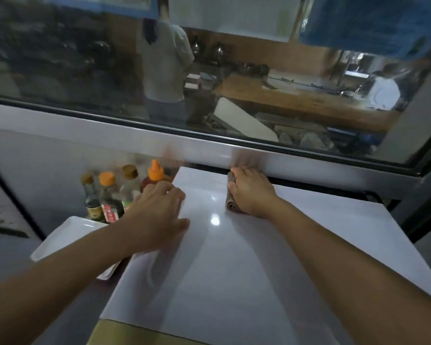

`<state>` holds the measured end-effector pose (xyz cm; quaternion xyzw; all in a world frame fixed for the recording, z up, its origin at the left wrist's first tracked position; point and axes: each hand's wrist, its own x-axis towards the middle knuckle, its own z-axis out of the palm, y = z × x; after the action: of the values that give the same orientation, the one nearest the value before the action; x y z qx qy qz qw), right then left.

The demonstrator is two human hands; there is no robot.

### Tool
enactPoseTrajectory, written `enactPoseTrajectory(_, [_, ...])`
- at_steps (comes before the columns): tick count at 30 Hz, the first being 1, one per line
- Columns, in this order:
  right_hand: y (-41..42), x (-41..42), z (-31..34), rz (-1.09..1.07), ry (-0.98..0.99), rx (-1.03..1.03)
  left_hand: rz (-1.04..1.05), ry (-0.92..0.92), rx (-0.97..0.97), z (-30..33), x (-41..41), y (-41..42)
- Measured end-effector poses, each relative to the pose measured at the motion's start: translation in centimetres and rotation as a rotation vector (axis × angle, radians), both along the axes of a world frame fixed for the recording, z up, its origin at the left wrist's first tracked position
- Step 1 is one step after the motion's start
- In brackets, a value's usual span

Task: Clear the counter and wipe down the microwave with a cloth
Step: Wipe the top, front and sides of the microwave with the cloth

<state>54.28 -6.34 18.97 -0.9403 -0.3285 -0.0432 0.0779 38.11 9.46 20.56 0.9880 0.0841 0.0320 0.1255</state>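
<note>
The white, glossy top of the microwave (234, 257) fills the middle of the head view. A folded brown cloth (230, 197) lies near its far edge, pressed down under my right hand (251, 191), whose fingers curl over it. Only the cloth's left side shows beside the hand. My left hand (159, 215) rests flat with spread fingers on the microwave's left edge and holds nothing.
Several sauce bottles (110, 192) with orange and brown caps stand left of the microwave. A white tray (67, 237) lies in front of them. A white window sill (209, 145) runs behind, with dark glass above it reflecting a person.
</note>
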Motion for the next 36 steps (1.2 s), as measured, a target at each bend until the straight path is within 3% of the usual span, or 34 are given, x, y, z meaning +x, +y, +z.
enactPoseTrajectory(5, [1.9,-0.9,0.0,-0.019,-0.006,0.022,-0.041,-0.067,-0.147,-0.2,-1.0,1.3])
enactPoseTrajectory(9, [5.3,-2.7,-0.2,0.123,0.003,0.129,-0.017,-0.105,-0.256,-0.1,-1.5,2.0])
enactPoseTrajectory(19, [9.4,-2.7,0.9,0.332,0.041,0.104,-0.002,-0.107,-0.349,-0.8,-3.7,3.2])
enactPoseTrajectory(31, [4.6,-13.8,1.0,0.636,0.092,0.151,0.074,-0.252,-0.357,-0.3,-6.0,4.4])
enactPoseTrajectory(36, [0.0,-12.5,0.9,0.615,0.129,0.109,0.099,-0.236,-0.365,-0.3,-5.5,3.3])
